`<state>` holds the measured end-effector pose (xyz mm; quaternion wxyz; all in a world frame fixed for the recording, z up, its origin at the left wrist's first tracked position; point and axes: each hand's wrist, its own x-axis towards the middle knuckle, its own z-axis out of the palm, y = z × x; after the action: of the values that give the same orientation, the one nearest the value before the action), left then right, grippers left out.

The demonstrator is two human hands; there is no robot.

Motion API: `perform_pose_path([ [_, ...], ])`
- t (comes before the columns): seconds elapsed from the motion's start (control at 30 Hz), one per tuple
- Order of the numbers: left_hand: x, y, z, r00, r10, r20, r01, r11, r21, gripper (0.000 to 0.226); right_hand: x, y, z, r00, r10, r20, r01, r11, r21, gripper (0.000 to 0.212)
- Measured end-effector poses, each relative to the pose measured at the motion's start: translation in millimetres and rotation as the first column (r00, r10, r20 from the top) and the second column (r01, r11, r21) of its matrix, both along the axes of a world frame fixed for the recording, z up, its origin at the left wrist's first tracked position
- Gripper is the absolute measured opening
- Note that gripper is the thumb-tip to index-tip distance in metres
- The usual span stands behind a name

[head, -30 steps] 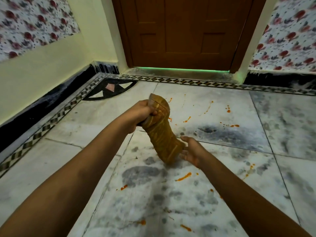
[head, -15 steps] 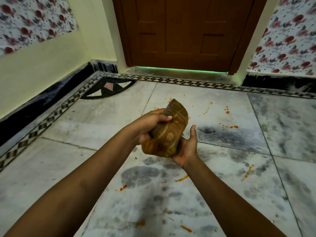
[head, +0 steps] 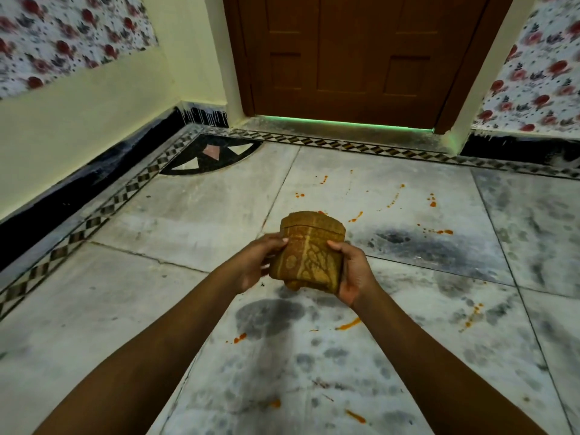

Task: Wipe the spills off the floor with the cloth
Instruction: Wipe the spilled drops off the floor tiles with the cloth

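Holding the cloth (head: 309, 255) up in front of us, we have both hands clamped on it, 1 on each side. Our left hand (head: 257, 262) wraps its fingers round the cloth's left edge, thumb on the near face; our right hand (head: 353, 273) cups the right edge and lower corner, thumb pressing the front. The cloth is folded into a thick, squarish bundle, mustard brown with a paler woven leaf and flower pattern. It carries no label or writing that we can read. It is lifted off the floor (head: 157, 221), between our 2 hands.

Beyond the grip, orange spills (head: 392, 202) dot the pale marble tiles: a thin streak and several drops further out and to the right of the cloth. Nearer to us than the grip, an orange smear (head: 348, 324) lies just below our right wrist, a small blob (head: 240, 338) sits below our left wrist, and more marks lie closer to our feet. Dark grey blotches run through the marble under our arms.

Far past the cloth stands a brown wooden door (head: 345, 58) with green light glowing along its bottom edge. Floral wallpaper (head: 62, 36) covers the walls on either side, above yellow paint and a black skirting band. A checkered border (head: 103, 211) edges the floor to the left of the grip.
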<state>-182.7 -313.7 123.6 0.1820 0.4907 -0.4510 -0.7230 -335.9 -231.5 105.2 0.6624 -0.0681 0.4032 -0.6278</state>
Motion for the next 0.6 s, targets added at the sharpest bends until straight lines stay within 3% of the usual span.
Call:
perform_pose_path([
  [0.1,1.2,12.6,-15.4,0.948,0.001,-0.319,0.095,0.954,0.285,0.045,-4.9,2.3,3.2,1.0,0.019,-0.017,-0.019,1.0,-0.02,0.024],
  [0.23,0.1,17.5,-28.6,0.864,0.03,-0.503,0.155,0.934,0.322,0.07,-9.2,2.0,0.3,0.991,0.058,-0.122,-0.052,0.997,0.053,0.019],
  [0.47,-12.1,4.8,-36.4,0.981,-0.028,-0.194,0.054,0.99,0.131,0.028,-20.6,-4.5,-27.3,0.907,0.035,-0.42,0.098,0.952,0.291,0.004],
  [0.6,-30.7,-16.1,-30.2,0.994,-0.107,0.018,0.108,0.981,-0.16,0.017,-32.5,-10.2,-56.7,0.852,0.079,-0.517,0.114,0.937,0.331,0.006],
])
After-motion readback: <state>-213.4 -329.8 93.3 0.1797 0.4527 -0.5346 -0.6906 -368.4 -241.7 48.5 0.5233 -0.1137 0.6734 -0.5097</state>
